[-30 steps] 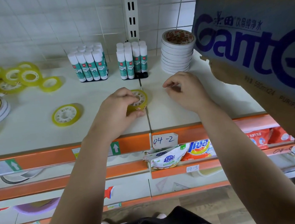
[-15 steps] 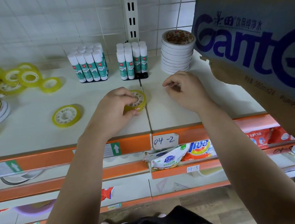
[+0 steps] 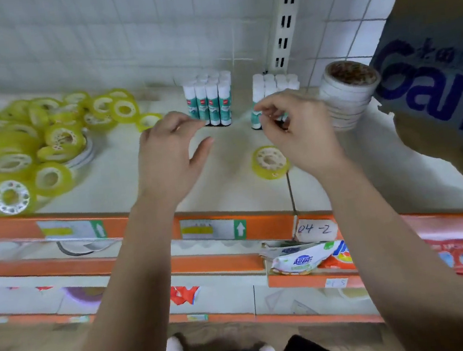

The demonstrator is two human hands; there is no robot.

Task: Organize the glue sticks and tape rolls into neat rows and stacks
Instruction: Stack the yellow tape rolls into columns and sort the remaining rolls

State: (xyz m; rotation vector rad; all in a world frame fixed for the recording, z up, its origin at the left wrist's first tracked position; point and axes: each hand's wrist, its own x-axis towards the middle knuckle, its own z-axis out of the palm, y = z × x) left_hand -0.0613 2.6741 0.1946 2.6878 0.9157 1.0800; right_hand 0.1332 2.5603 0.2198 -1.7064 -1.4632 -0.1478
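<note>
Both hands hovered empty above the shelf (image 3: 126,185). Left hand (image 3: 167,160): fingers spread wide. Right hand (image 3: 298,132): fingers loosely curled, apparently holding nothing. The yellow tape roll (image 3: 270,162) lay flat at the right hand's seven o'clock; glue sticks (image 3: 209,102) stood at twelve.

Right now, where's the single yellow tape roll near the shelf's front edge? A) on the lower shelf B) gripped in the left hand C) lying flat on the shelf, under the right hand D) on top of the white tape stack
C: the yellow tape roll lies flat on the shelf below the right hand; the left hand is open and empty.
</note>
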